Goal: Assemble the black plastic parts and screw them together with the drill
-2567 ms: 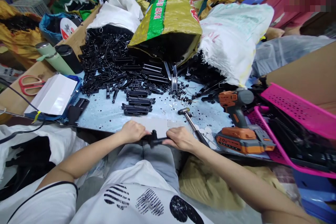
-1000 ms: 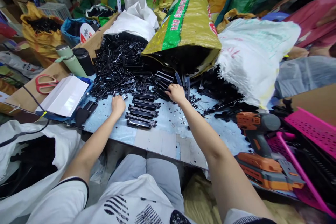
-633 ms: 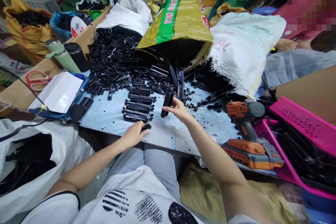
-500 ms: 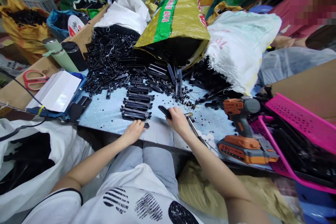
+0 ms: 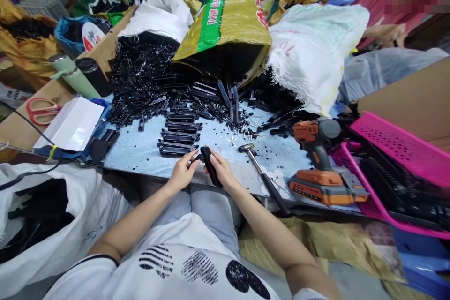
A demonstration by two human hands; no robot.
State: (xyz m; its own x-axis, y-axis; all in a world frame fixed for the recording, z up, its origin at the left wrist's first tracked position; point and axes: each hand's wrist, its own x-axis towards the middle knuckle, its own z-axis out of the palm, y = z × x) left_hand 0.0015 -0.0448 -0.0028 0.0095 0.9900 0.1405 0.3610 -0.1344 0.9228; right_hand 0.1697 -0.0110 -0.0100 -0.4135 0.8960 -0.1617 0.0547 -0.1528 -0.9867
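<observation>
At the table's front edge, my right hand (image 5: 221,169) grips a long black plastic part (image 5: 213,173), held at a slant. Beside it my left hand (image 5: 181,172) pinches a smaller black piece (image 5: 197,158) that meets or nearly meets the top of the long part; whether they are joined I cannot tell. Just beyond my left hand lies a row of several black assembled parts (image 5: 179,137). A hammer (image 5: 262,168) with a black grip rests on the table to the right of my right hand.
An orange cordless drill (image 5: 319,168) and pink baskets (image 5: 401,143) stand at the right. Heaped black parts (image 5: 140,79) and loose screws lie beneath tipped sacks, one yellow-green (image 5: 228,18). Scissors (image 5: 44,111) and a flask (image 5: 75,75) are at left. A co-worker's hand (image 5: 388,35) shows far right.
My hands have come together: the right moved left and nearer to me with the long part, and the left lifted its small piece toward it. The view has shifted slightly.
</observation>
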